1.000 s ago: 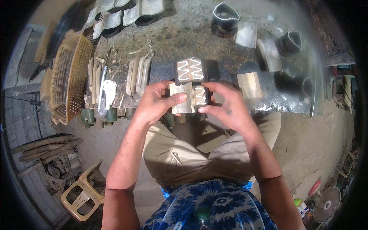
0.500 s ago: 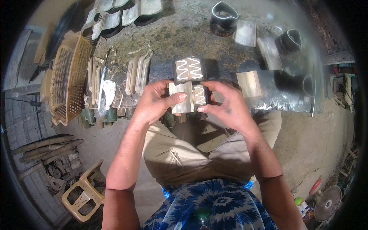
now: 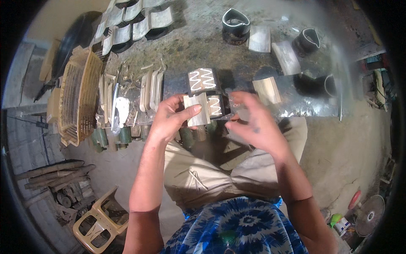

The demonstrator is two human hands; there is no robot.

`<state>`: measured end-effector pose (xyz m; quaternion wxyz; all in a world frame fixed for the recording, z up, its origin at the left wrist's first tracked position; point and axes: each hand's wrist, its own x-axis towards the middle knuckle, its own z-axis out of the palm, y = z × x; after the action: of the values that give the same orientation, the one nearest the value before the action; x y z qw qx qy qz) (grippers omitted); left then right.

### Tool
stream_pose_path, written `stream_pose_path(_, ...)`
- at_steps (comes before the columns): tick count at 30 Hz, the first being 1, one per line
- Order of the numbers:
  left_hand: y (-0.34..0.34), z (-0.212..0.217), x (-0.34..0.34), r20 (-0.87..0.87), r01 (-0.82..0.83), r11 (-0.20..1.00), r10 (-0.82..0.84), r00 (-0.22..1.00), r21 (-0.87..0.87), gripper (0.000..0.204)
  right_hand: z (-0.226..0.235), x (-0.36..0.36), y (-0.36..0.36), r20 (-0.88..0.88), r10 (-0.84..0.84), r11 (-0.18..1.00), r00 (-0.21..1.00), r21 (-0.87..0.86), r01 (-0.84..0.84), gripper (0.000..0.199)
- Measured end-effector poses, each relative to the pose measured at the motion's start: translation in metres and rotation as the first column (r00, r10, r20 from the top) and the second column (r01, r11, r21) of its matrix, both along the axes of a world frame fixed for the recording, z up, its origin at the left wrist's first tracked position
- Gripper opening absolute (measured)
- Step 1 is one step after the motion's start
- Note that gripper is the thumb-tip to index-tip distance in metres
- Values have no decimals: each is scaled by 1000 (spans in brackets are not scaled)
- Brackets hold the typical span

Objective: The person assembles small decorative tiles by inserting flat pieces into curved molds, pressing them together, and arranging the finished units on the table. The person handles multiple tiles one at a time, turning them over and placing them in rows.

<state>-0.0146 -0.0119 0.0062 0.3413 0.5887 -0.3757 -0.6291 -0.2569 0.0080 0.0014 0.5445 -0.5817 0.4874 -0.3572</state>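
Note:
My left hand (image 3: 169, 120) pinches a pale bamboo-like slat (image 3: 195, 111) against a dark piece, its thumb lying flat on top. White zigzag lines of what looks like glue run over the dark piece (image 3: 202, 79), both beyond the slat and on a small strip to its right. My right hand (image 3: 259, 129) is just right of the piece, thumb and fingers apart, holding nothing; its fingers are slightly blurred. Farther right, a similar pale slat (image 3: 267, 90) lies on the worktable (image 3: 186, 53).
A woven tan basket (image 3: 80, 97) stands at the left, beside long pale strips (image 3: 151, 89). Curved slats on dark supports (image 3: 152, 23) sit far left. Dark pointed rings (image 3: 236, 26) and more slats (image 3: 286, 58) are at the back right. A plastic chair (image 3: 95, 228) is lower left.
My right hand has let go of the dark piece and drawn away to the right. My left hand keeps its hold on the slat. The whole view has shifted slightly.

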Motion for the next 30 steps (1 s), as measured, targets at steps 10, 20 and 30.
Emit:
stream_pose_path(10,7,-3,0,-32,-27,999,26,999,-42,40,29,-29,44,540,-684,619,489,786,-2,35)
stream_pose_path(20,6,-2,-1,53,4,997,0,999,-79,36,6,-11,12,380,-125,935,916,355,-20,32)
stream_pose_path(30,5,-2,0,56,10,998,-6,998,-64,38,2,19,-24,185,-51,965,981,263,1,49)
